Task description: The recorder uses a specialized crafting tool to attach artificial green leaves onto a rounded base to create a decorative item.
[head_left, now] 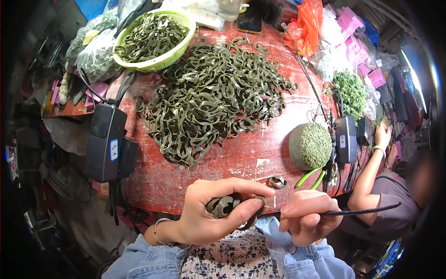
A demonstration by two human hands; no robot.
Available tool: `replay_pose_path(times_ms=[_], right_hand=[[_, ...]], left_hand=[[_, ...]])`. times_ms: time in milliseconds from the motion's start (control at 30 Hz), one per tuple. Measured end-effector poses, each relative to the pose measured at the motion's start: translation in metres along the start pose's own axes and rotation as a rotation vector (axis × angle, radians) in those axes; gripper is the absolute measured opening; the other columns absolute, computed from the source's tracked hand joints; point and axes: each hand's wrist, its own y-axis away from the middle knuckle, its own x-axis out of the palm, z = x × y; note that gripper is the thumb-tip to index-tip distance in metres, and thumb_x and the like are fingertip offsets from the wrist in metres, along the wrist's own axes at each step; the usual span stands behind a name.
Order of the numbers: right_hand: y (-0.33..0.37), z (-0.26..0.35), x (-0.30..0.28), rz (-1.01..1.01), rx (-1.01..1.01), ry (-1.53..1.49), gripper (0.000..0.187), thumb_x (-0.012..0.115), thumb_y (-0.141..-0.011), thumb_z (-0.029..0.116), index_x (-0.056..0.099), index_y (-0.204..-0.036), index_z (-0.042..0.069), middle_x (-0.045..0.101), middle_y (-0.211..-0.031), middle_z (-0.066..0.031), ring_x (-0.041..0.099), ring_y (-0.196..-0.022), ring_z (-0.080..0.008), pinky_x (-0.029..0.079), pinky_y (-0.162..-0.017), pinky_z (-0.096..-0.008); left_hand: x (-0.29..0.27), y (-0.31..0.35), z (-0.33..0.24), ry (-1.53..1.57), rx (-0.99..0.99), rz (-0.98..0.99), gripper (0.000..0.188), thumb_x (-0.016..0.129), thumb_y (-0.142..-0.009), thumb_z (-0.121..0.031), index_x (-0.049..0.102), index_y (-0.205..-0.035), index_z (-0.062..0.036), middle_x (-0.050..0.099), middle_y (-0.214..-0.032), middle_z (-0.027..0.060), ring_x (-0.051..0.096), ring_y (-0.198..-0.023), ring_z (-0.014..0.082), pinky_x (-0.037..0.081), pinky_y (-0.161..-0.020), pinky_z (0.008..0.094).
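My left hand is curled round several dark green rubbery loops, with one loop pinched between thumb and forefinger. My right hand grips a slim tool with a long black handle. Its thin tip points left and meets the pinched loop, or comes very close to it; I cannot tell which. Just beyond my hands, one loose loop lies on the red table. Farther off spreads a large heap of the same dark green loops.
A pale green basket of loops stands at the far left. On the right are a round block with a grainy green top, green-handled pliers and a black box. Another black box hangs left. A co-worker sits at right.
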Motion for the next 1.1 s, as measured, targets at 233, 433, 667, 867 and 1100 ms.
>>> replay_pose_path(times_ms=[233, 433, 667, 867, 1100], right_hand=[[0.003, -0.004, 0.002, -0.119, 0.028, -0.046, 0.033, 0.048, -0.088, 0.024, 0.058, -0.083, -0.007, 0.056, -0.053, -0.0086, 0.051, -0.043, -0.0113, 0.04, -0.038, -0.0217], [0.002, -0.006, 0.001, -0.128, 0.049, 0.001, 0.033, 0.046, -0.089, 0.023, 0.057, -0.084, -0.008, 0.054, -0.053, -0.0084, 0.049, -0.041, -0.0089, 0.037, -0.037, -0.0206], [-0.035, -0.049, 0.002, -0.223, 0.118, 0.299, 0.011, 0.05, -0.085, 0.005, 0.057, -0.088, -0.002, 0.053, -0.056, -0.0037, 0.049, -0.048, -0.007, 0.038, -0.044, -0.0203], [-0.052, -0.106, 0.01, 0.024, -0.207, 1.129, 0.012, 0.063, -0.073, 0.009, 0.055, -0.081, 0.004, 0.048, -0.071, -0.0083, 0.05, -0.065, -0.0243, 0.042, -0.054, -0.0318], [-0.059, -0.107, 0.006, 0.227, -0.06, 1.234, 0.019, 0.064, -0.07, 0.015, 0.053, -0.08, 0.002, 0.045, -0.08, -0.0112, 0.047, -0.079, -0.0263, 0.043, -0.062, -0.0334]], left_hand=[[0.0, -0.001, -0.003, 0.103, -0.103, 0.048, 0.017, 0.055, -0.077, -0.002, 0.062, -0.089, 0.0059, 0.061, -0.067, 0.0092, 0.055, -0.053, 0.008, 0.04, -0.045, 0.0188], [0.0, -0.002, -0.002, 0.137, -0.136, 0.056, 0.02, 0.054, -0.078, -0.004, 0.061, -0.093, 0.0051, 0.059, -0.064, 0.0062, 0.053, -0.052, 0.0065, 0.038, -0.045, 0.0182], [-0.025, -0.009, 0.04, 0.61, -0.118, -0.15, 0.022, 0.05, -0.083, -0.006, 0.054, -0.102, 0.0044, 0.06, -0.08, 0.0124, 0.056, -0.058, 0.0117, 0.039, -0.042, 0.0174], [-0.036, -0.012, 0.048, 0.801, -0.203, -0.145, 0.03, 0.052, -0.083, -0.012, 0.05, -0.109, 0.0034, 0.058, -0.09, 0.0142, 0.059, -0.069, 0.0178, 0.046, -0.049, 0.0232], [-0.035, -0.013, 0.051, 0.791, -0.224, -0.182, 0.015, 0.058, -0.079, -0.012, 0.051, -0.086, -0.0007, 0.052, -0.076, 0.0077, 0.054, -0.063, 0.0158, 0.047, -0.048, 0.0246]])
